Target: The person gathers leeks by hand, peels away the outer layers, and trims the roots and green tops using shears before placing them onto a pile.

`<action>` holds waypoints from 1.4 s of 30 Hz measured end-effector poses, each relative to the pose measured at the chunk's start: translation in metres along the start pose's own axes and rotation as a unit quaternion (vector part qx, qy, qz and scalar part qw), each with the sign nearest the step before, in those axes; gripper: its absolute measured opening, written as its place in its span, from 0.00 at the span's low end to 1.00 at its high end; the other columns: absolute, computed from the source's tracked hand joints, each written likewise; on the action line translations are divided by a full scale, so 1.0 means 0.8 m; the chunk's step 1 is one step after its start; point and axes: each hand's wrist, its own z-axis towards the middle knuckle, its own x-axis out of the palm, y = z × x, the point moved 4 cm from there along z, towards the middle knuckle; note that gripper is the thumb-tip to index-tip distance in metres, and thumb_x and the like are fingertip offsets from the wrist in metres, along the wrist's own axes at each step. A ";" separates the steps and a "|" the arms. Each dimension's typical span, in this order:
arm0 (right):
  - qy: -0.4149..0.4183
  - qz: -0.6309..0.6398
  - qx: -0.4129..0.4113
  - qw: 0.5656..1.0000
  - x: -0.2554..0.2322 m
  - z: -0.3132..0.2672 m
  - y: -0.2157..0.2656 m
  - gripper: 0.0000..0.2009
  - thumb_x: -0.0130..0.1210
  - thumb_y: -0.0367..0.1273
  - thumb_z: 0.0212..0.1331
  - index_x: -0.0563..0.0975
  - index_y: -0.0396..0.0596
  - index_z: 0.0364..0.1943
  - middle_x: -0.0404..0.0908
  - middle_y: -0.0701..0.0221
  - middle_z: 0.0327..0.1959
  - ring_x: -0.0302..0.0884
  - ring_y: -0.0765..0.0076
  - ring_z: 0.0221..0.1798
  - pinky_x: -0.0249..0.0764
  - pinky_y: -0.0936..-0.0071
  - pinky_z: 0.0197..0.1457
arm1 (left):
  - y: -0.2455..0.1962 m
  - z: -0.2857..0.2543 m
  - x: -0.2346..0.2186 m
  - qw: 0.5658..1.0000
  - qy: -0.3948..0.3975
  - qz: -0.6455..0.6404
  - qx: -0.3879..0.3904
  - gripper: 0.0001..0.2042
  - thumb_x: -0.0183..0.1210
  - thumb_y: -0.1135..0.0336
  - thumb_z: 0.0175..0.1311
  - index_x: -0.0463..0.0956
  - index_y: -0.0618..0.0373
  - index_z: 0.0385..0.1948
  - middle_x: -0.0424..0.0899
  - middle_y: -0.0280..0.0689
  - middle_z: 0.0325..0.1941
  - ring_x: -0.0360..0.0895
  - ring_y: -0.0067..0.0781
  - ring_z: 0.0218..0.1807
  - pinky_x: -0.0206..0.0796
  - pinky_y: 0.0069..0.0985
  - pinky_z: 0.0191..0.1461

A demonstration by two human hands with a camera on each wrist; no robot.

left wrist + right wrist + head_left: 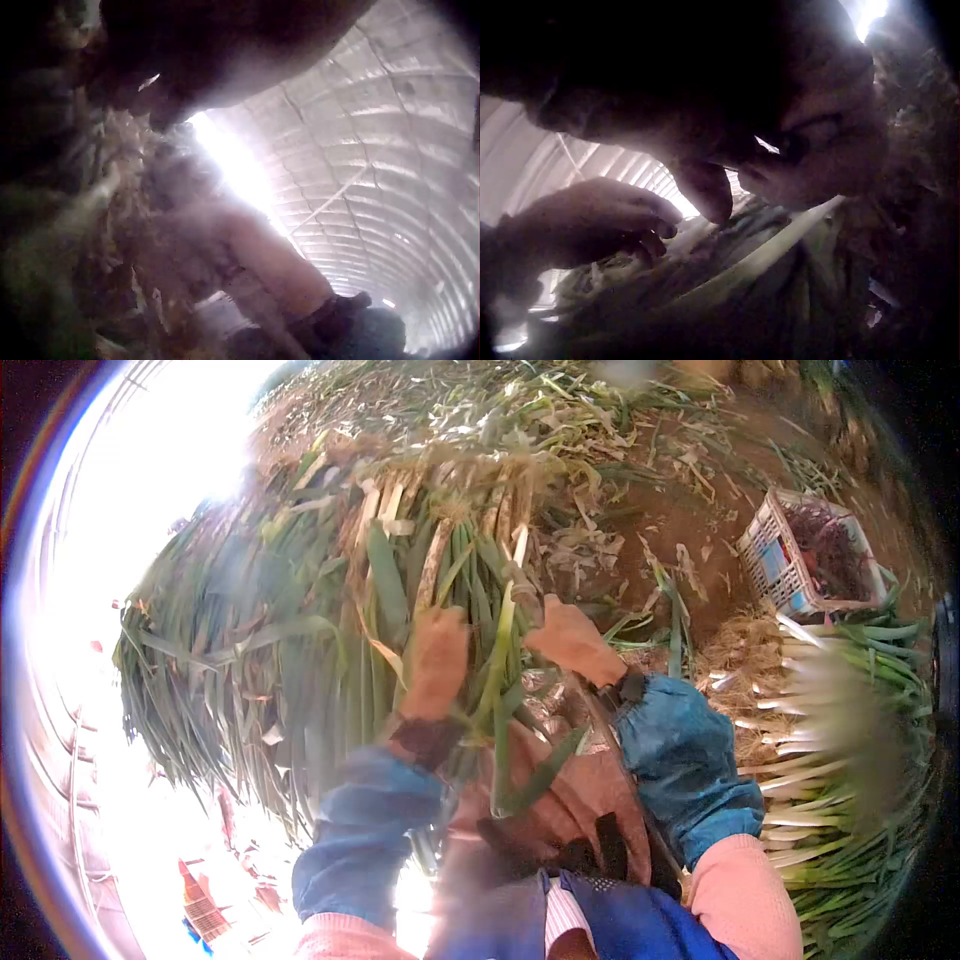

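A long green onion (500, 650) with a pale stalk runs down past my right hand (577, 642), whose fingers are curled at its upper part. In the right wrist view, the pale stalk (769, 251) goes up to the underside of the right fingers. My left hand (437, 660), blurred, is over the heap of untrimmed green onions (290, 630). In the right wrist view the left hand (600, 221) has its fingers loosely bent above the leaves, with nothing showing between them. The left wrist view is dark, and the left hand's grip is hidden there.
A row of cleaned green onions (800, 760) lies at the right, pale stalks toward me. Behind it stands a white plastic crate (785, 560) with dark red stuff inside. Stripped leaves (560, 420) litter the brown soil (690, 510). A ribbed tunnel roof (360, 172) arches overhead.
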 end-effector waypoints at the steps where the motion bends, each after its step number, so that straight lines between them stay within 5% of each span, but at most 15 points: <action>1: 0.020 -0.003 -0.012 1.000 -0.003 -0.007 0.006 0.24 0.58 0.38 0.45 0.68 0.32 0.41 0.76 0.43 0.31 0.75 0.39 0.38 0.69 0.56 0.40 | 0.014 -0.009 -0.013 0.999 0.028 0.028 -0.035 0.12 0.56 0.64 0.53 0.71 0.63 0.34 0.78 0.49 0.33 0.75 0.53 0.40 0.66 0.42 0.43; 4: 0.072 0.011 -0.053 0.996 -0.001 -0.044 0.028 0.24 0.58 0.38 0.44 0.67 0.33 0.42 0.76 0.43 0.31 0.75 0.39 0.38 0.70 0.56 0.40 | 0.048 -0.033 -0.042 0.977 0.121 0.114 -0.132 0.10 0.55 0.65 0.54 0.70 0.61 0.32 0.77 0.51 0.39 0.73 0.54 0.44 0.66 0.42 0.47; 7: 0.111 0.011 -0.108 0.988 0.012 -0.068 0.046 0.24 0.58 0.37 0.44 0.67 0.33 0.42 0.76 0.43 0.29 0.75 0.38 0.36 0.70 0.56 0.40 | 0.052 -0.038 -0.043 0.968 0.115 0.130 -0.181 0.06 0.52 0.70 0.52 0.71 0.60 0.31 0.77 0.46 0.29 0.76 0.49 0.32 0.66 0.43 0.37; 10: 0.125 -0.026 -0.149 0.981 0.020 -0.078 0.052 0.24 0.58 0.37 0.45 0.67 0.33 0.42 0.76 0.43 0.28 0.75 0.38 0.35 0.70 0.56 0.39 | 0.065 -0.015 -0.056 0.935 0.196 0.059 -0.290 0.12 0.57 0.67 0.48 0.71 0.61 0.33 0.77 0.48 0.32 0.76 0.50 0.40 0.66 0.42 0.43; 13: 0.141 -0.006 -0.146 0.979 0.019 -0.089 0.065 0.23 0.58 0.37 0.45 0.66 0.32 0.40 0.76 0.44 0.28 0.75 0.39 0.34 0.71 0.54 0.39 | 0.089 -0.005 -0.055 0.954 0.187 0.025 -0.233 0.18 0.61 0.61 0.44 0.72 0.61 0.35 0.78 0.51 0.36 0.74 0.50 0.47 0.65 0.41 0.48; 16: 0.151 -0.031 -0.134 0.979 0.015 -0.099 0.076 0.21 0.56 0.37 0.46 0.67 0.32 0.37 0.76 0.45 0.29 0.75 0.39 0.34 0.72 0.54 0.39 | 0.090 0.019 -0.065 0.955 0.159 -0.039 -0.247 0.21 0.65 0.57 0.40 0.75 0.60 0.35 0.78 0.49 0.39 0.74 0.50 0.47 0.66 0.42 0.48; 19: 0.128 -0.024 -0.136 0.982 0.009 -0.099 0.077 0.22 0.57 0.37 0.46 0.66 0.32 0.40 0.76 0.44 0.27 0.75 0.38 0.34 0.72 0.53 0.38 | 0.081 0.056 -0.056 0.937 0.213 0.001 -0.276 0.21 0.65 0.57 0.40 0.76 0.61 0.35 0.78 0.49 0.43 0.73 0.51 0.48 0.65 0.41 0.49; 25: 0.118 -0.024 -0.139 0.983 0.012 -0.095 0.065 0.25 0.59 0.35 0.46 0.64 0.31 0.44 0.75 0.42 0.25 0.76 0.38 0.33 0.71 0.53 0.35 | 0.090 0.080 -0.024 0.964 0.123 -0.019 -0.235 0.22 0.65 0.57 0.40 0.76 0.61 0.36 0.78 0.50 0.42 0.74 0.51 0.47 0.65 0.40 0.50; 27: 0.089 -0.001 -0.153 0.984 0.023 -0.079 0.045 0.26 0.59 0.35 0.46 0.64 0.31 0.45 0.75 0.43 0.25 0.75 0.37 0.32 0.71 0.53 0.35 | 0.138 0.067 0.029 0.986 0.093 0.001 -0.137 0.20 0.65 0.57 0.41 0.77 0.60 0.36 0.78 0.50 0.42 0.73 0.52 0.47 0.65 0.40 0.50; 30: 0.077 -0.048 -0.228 0.969 0.053 -0.058 0.016 0.25 0.58 0.36 0.47 0.64 0.30 0.44 0.75 0.43 0.26 0.75 0.37 0.33 0.70 0.54 0.35 | 0.138 0.062 0.025 0.993 0.113 -0.031 -0.029 0.17 0.63 0.60 0.44 0.78 0.59 0.35 0.78 0.49 0.41 0.74 0.50 0.45 0.66 0.38 0.48; 35: 0.103 0.009 -0.150 0.983 0.009 -0.079 0.051 0.23 0.56 0.36 0.47 0.65 0.31 0.41 0.74 0.43 0.29 0.74 0.37 0.37 0.69 0.54 0.37 | 0.112 0.127 0.000 0.952 0.188 0.240 0.037 0.10 0.58 0.65 0.51 0.79 0.54 0.35 0.78 0.45 0.37 0.75 0.40 0.40 0.66 0.33 0.49; 39: 0.108 0.005 -0.124 0.986 0.002 -0.071 0.054 0.23 0.56 0.36 0.48 0.65 0.30 0.42 0.75 0.42 0.30 0.74 0.37 0.38 0.68 0.53 0.40 | 0.061 0.234 -0.110 0.981 0.177 -0.036 0.072 0.09 0.53 0.64 0.58 0.79 0.54 0.37 0.78 0.42 0.36 0.74 0.39 0.39 0.64 0.31 0.50; 42: 0.123 0.005 -0.095 0.988 -0.007 -0.067 0.063 0.25 0.56 0.36 0.48 0.65 0.29 0.45 0.75 0.42 0.31 0.74 0.38 0.38 0.69 0.55 0.41 | 0.059 0.275 -0.140 0.965 0.014 -0.256 0.048 0.11 0.53 0.63 0.59 0.78 0.55 0.39 0.78 0.40 0.34 0.74 0.38 0.39 0.64 0.30 0.50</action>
